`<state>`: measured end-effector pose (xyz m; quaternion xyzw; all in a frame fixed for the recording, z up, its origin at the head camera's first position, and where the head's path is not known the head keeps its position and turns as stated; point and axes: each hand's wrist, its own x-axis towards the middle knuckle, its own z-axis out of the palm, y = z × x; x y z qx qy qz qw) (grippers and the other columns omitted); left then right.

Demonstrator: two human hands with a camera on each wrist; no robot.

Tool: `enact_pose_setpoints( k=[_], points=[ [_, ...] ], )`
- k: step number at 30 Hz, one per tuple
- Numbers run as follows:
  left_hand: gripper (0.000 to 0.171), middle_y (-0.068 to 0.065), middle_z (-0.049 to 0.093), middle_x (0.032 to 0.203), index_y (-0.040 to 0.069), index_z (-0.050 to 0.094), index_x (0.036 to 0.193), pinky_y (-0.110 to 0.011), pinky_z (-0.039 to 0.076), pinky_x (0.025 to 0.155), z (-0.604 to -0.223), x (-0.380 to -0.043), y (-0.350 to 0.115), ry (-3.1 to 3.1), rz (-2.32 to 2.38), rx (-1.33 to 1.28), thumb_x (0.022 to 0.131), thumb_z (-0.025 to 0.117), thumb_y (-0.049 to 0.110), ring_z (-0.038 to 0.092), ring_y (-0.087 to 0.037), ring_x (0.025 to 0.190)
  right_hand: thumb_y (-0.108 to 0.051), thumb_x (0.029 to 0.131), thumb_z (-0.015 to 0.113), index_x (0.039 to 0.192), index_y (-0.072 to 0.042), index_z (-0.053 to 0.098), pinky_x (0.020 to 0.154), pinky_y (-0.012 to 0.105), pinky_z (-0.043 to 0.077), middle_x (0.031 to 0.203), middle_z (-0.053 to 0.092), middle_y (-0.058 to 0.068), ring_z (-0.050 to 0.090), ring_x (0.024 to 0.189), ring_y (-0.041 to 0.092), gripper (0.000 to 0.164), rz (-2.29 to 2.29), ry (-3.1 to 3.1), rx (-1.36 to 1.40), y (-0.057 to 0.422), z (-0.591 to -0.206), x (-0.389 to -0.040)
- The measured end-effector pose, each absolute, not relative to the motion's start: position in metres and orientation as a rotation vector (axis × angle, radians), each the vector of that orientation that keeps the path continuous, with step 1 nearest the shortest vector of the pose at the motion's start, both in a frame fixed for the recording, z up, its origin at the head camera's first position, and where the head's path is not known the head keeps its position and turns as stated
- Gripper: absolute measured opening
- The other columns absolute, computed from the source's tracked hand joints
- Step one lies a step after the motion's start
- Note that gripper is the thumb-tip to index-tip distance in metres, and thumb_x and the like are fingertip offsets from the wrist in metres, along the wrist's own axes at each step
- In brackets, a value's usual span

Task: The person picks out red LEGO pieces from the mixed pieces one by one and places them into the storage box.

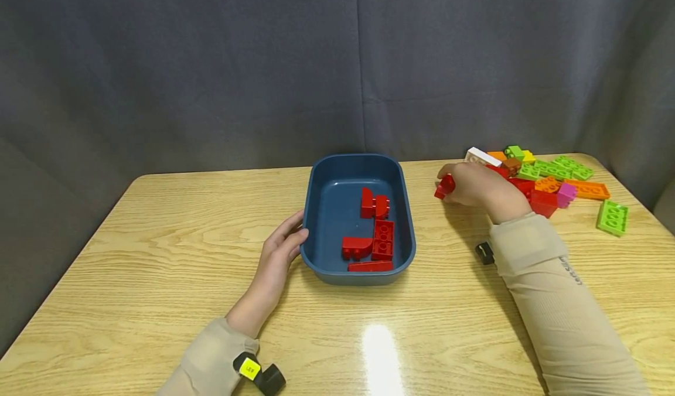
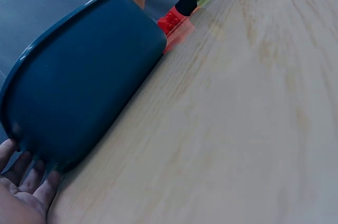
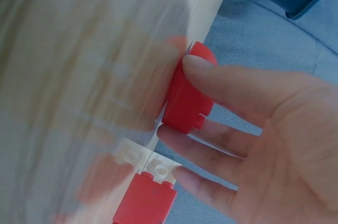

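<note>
A blue plastic bin [image 1: 358,279] stands in the middle of the table, with several red toy bricks [image 1: 382,239] lying inside it. My left hand [image 1: 276,252] touches the bin's left side, fingers stretched along the outer wall and thumb at the rim. In the left wrist view, those fingertips [image 2: 50,182] rest against the bin's wall. Right of the bin, my right hand [image 1: 474,186] pinches a red building brick [image 3: 186,102] with a rounded end between thumb and fingers, close over the tabletop. Its studs face the palm in the right wrist view.
Beside and behind the right hand lies a pile of bricks: a white brick [image 1: 482,157], an orange plate [image 1: 587,189], a pink brick [image 1: 566,194] and several green and red ones. A light green plate [image 1: 613,218] lies apart at the right. A grey curtain [image 1: 237,74] hangs behind the table.
</note>
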<state>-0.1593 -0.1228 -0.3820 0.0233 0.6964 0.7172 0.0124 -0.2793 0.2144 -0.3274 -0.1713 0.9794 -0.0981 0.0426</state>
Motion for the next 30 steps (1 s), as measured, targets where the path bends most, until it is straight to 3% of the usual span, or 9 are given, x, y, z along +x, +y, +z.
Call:
enact_pose_setpoints(
  k=[13, 25, 30],
  points=[
    [0.047, -0.012, 0.046, 0.143, 0.009, 0.041, 0.141, -0.040, 0.036, 0.107, -0.382, -0.159, -0.122, 2.166, 2.235, 0.085, 0.095, 0.044, 0.017, 0.047, -0.021, 0.124, -0.012, 0.077, 0.067, 0.118, 0.002, 0.060, 0.080, 0.051, 0.051, 0.099, 0.068, 0.021, 0.056, 0.084, 0.033, 0.044, -0.274, 3.013, -0.504, 0.212, -0.325, -0.278],
    [0.047, -0.010, 0.046, 0.144, 0.010, 0.041, 0.142, -0.033, 0.038, 0.103, -0.382, -0.159, -0.123, 2.178, 2.222, 0.079, 0.096, 0.044, 0.017, 0.047, -0.019, 0.124, -0.021, 0.080, 0.068, 0.122, 0.002, 0.058, 0.085, 0.051, 0.051, 0.112, 0.065, 0.025, 0.055, 0.092, 0.034, 0.049, -0.242, 3.031, -0.449, 0.205, -0.321, -0.277],
    [0.047, -0.011, 0.045, 0.145, 0.010, 0.040, 0.142, -0.037, 0.037, 0.106, -0.382, -0.159, -0.123, 2.174, 2.225, 0.091, 0.096, 0.043, 0.017, 0.046, -0.020, 0.125, -0.021, 0.079, 0.068, 0.121, 0.002, 0.058, 0.085, 0.051, 0.051, 0.112, 0.065, 0.025, 0.056, 0.090, 0.033, 0.049, -0.256, 3.040, -0.480, 0.202, -0.318, -0.274]
  ],
)
